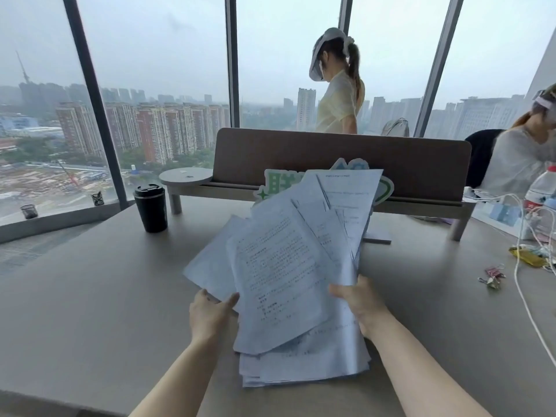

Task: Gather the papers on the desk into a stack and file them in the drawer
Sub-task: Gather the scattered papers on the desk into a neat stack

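A loose, fanned bundle of printed white papers (288,266) is lifted and tilted above the grey desk (90,281). My left hand (210,314) grips the bundle's left edge, thumb on top. My right hand (359,302) grips its right edge. The sheets are uneven and splay out toward the back, with the lower ends hanging near the desk's front. No drawer is in view.
A black lidded cup (150,207) stands at the back left. A brown divider panel on a monitor riser (340,164) crosses the back, with a green-and-white sign behind the papers. Cables, binder clips (492,276) and a bottle (543,188) lie at right. Two people are beyond.
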Demonstrator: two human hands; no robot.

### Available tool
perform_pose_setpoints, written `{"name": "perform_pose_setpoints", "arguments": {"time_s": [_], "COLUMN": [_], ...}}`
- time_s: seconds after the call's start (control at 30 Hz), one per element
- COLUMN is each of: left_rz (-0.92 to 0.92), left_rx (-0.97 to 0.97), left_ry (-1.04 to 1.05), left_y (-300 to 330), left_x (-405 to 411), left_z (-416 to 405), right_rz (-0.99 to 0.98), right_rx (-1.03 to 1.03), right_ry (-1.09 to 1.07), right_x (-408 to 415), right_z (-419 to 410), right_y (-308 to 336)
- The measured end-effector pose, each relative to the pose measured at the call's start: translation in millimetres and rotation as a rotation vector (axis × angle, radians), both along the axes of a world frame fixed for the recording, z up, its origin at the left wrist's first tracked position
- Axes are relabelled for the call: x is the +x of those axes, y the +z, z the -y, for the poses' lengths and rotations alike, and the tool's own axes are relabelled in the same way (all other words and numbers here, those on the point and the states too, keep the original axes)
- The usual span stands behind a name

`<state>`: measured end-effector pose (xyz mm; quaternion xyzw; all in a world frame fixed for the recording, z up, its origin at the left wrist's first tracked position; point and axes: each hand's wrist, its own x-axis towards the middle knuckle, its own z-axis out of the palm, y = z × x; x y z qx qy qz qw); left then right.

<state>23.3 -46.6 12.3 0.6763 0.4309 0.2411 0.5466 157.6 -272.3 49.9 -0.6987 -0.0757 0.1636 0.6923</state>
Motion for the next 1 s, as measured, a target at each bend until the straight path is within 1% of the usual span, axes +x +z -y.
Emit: {"name": "perform_pose_setpoints", "arguments": {"time_s": [0.03, 0.07, 0.1, 0.17, 0.2, 0.23, 0.27, 0.33, 0.37, 0.47, 0.53, 0.6, 0.67, 0.73, 0.8, 0.87, 1.0], "left_rz": [-0.004, 0.028, 0.093, 0.258, 0.322, 0.367, 0.402, 0.491, 0.548, 0.652, 0.704, 0.768, 0.832, 0.873, 0.865, 0.798, 0.641], "left_rx": [-0.074, -0.163, -0.292, -0.591, -0.668, -0.699, -0.694, -0.681, -0.663, -0.493, -0.391, -0.29, -0.2, -0.121, -0.062, -0.023, -0.034], "left_ry": [0.006, -0.007, -0.039, -0.196, -0.303, -0.398, -0.462, -0.508, -0.507, -0.406, -0.358, -0.352, -0.37, -0.388, -0.406, -0.429, -0.45], "left_y": [4, 8, 11, 12, 16, 21, 28, 41, 49, 67, 82, 103, 128, 150, 161, 161, 130], "left_x": [-2, -3, -3, 1, 0, 1, 1, 5, 6, 9, 10, 12, 13, 14, 17, 17, 14], "left_z": [-2, -5, -6, -11, -10, -6, -2, 5, 8, 10, 11, 16, 21, 23, 24, 27, 29], "right_rz": [0.002, 0.002, 0.012, 0.049, 0.063, 0.068, 0.065, 0.05, 0.04, 0.077, 0.157, 0.253, 0.369, 0.471, 0.536, 0.546, 0.522], "right_rx": [0.065, 0.124, 0.168, 0.223, 0.237, 0.244, 0.247, 0.245, 0.238, 0.154, 0.092, 0.08, 0.096, 0.172, 0.268, 0.306, 0.205], "right_ry": [0.027, 0.048, 0.066, 0.109, 0.131, 0.155, 0.18, 0.242, 0.275, 0.294, 0.204, 0.073, -0.024, -0.092, -0.155, -0.193, -0.116], "right_x": [-1, -2, -3, -5, -7, -8, -9, -9, -10, -11, -12, -13, -14, -15, -15, -13, -13], "right_z": [4, 7, 10, 15, 17, 19, 20, 25, 28, 35, 33, 30, 28, 29, 30, 31, 29], "right_y": [7, 13, 20, 31, 36, 39, 41, 42, 43, 48, 57, 70, 86, 102, 114, 120, 110]}}
